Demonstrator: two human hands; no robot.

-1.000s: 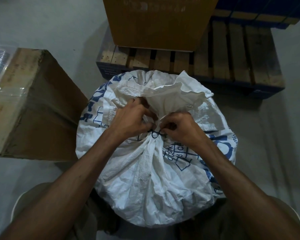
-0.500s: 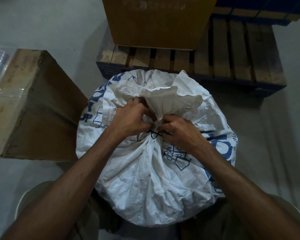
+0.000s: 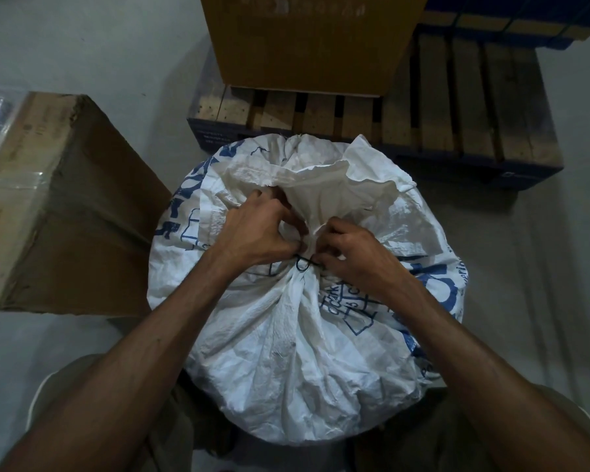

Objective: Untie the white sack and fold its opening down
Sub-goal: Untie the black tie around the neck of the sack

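Observation:
A full white woven sack (image 3: 286, 352) with blue print stands on the floor between my knees. Its neck is gathered and bound by a thin dark string (image 3: 304, 265) with a small loop showing. The loose top of the sack (image 3: 338, 185) fans out beyond the tie. My left hand (image 3: 256, 233) pinches the neck and string from the left. My right hand (image 3: 351, 257) pinches the string from the right. The fingertips of both hands meet at the knot and partly hide it.
A large cardboard box (image 3: 65, 206) with clear tape stands to the left of the sack. Behind the sack lies a wooden pallet (image 3: 457, 110) with a second cardboard box (image 3: 307, 39) on it. Grey floor (image 3: 542, 267) lies to the right.
Both hands stay at the knot; the fingers shift slightly as they work the string. The sack stays tied.

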